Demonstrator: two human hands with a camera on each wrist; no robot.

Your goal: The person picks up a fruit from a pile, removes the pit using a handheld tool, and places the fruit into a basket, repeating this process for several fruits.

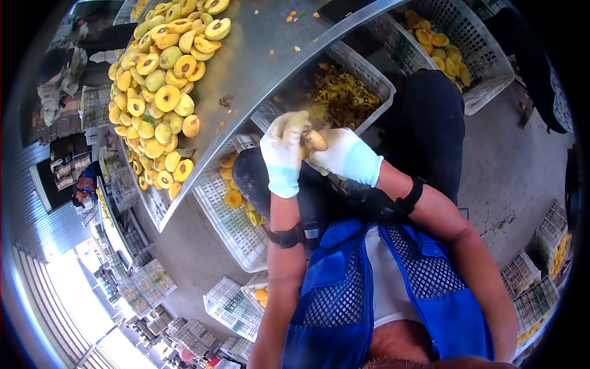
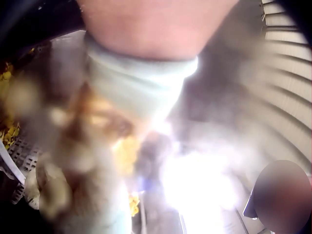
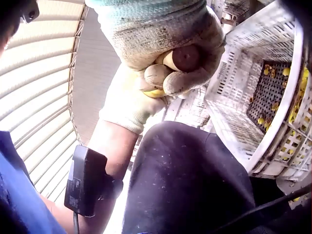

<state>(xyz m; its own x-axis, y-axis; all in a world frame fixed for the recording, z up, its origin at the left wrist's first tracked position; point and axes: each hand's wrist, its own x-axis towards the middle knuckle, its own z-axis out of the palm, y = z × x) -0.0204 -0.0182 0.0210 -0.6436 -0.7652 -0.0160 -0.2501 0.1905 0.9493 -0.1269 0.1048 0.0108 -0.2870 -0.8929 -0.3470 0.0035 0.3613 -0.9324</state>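
Both hands wear white knit gloves and meet close together over the lap. My right hand [image 1: 350,154] grips a tool by its brown wooden handle [image 3: 186,58], whose round end faces the right wrist camera; its working end is hidden. Against it, my left hand [image 1: 283,144] holds a yellow peach piece [image 3: 155,92], mostly covered by fingers. In the left wrist view the gloves are blurred. A heap of halved yellow peaches [image 1: 167,98], several with a brown pit or hollow showing, lies on the metal table [image 1: 258,61] ahead on the left.
Just beyond the hands, a crate [image 1: 382,92] contains yellow and brown scraps. Peach pieces lie in a white crate [image 1: 230,230] by the left knee and another crate [image 1: 485,67] at upper right. The table's raised edge [image 1: 246,120] runs close past the left hand.
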